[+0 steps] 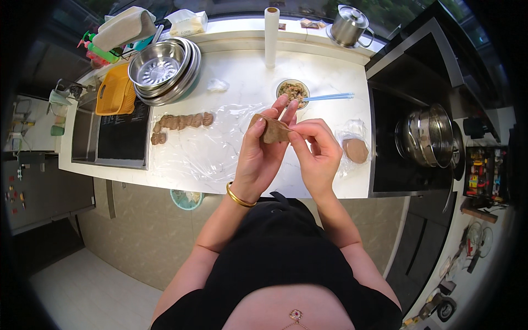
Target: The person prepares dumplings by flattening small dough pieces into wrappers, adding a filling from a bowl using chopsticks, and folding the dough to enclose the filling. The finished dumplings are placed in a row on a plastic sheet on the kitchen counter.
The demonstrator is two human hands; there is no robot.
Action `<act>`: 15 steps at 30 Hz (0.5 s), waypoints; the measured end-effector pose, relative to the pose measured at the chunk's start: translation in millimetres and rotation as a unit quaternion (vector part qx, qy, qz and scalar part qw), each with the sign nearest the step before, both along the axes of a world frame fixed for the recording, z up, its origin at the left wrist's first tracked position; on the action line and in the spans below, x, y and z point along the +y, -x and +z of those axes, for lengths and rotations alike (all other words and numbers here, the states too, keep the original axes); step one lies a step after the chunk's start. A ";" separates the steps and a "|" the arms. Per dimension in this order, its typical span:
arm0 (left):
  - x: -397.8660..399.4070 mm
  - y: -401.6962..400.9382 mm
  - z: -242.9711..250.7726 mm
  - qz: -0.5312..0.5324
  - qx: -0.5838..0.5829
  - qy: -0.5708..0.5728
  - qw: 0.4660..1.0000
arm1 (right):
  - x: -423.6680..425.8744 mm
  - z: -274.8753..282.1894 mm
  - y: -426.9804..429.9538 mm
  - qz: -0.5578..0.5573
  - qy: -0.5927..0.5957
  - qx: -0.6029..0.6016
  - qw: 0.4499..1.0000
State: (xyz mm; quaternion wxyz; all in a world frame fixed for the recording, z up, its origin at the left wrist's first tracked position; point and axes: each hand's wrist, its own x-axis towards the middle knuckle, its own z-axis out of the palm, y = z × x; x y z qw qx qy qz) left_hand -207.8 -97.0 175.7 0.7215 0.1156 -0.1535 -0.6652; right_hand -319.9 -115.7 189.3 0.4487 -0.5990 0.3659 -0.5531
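A brown dough wrapper (275, 131), folded over, rests on the fingers of my left hand (260, 152), whose thumb presses its left end. My right hand (317, 144) pinches the wrapper's right edge between thumb and forefinger. Whether filling lies inside the fold is hidden. Just beyond my fingertips stands a bowl of chopped filling (292, 87), a pair of light blue chopsticks (330, 96) leaning out to the right. Several shaped brown dumplings (185, 121) sit in a row on clear plastic film (214, 148) to the left. A flat brown dough round (355, 150) lies on plastic at the right.
Stacked steel bowls (161, 68) and a yellow plastic basket (116, 90) stand at the back left near the sink (123, 144). A roll of film (271, 37) stands upright at the back. On the right, a steel pot (425, 134) occupies the black cooktop (383, 165).
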 end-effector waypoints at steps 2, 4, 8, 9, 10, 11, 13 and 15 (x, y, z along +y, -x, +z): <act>0.4 0.1 0.8 -0.001 -0.001 0.000 1.000 | -1.6 -3.5 0.4 0.006 0.015 0.001 1.000; 1.3 0.0 2.7 -0.003 -0.006 -0.004 1.000 | -1.8 0.8 -2.2 0.031 -0.007 -0.044 0.999; 1.5 0.8 2.0 0.010 -0.040 0.009 0.999 | -3.0 2.6 -1.8 0.061 -0.021 -0.043 0.997; 2.0 1.2 2.2 0.012 -0.051 0.013 0.999 | -3.4 3.6 -1.8 0.067 -0.035 -0.054 0.996; 2.5 1.6 2.3 0.013 -0.062 0.016 0.998 | -4.0 5.4 -2.0 0.072 -0.050 -0.064 0.994; 2.8 2.0 2.1 0.016 -0.069 0.015 0.997 | -3.8 6.2 -2.0 0.078 -0.064 -0.075 0.992; 2.8 2.8 2.4 0.025 -0.082 0.012 0.996 | -3.6 6.1 0.7 0.076 -0.075 -0.076 0.991; 3.3 3.6 3.4 0.024 -0.082 0.011 0.996 | -3.1 6.2 1.4 0.073 -0.083 -0.085 0.990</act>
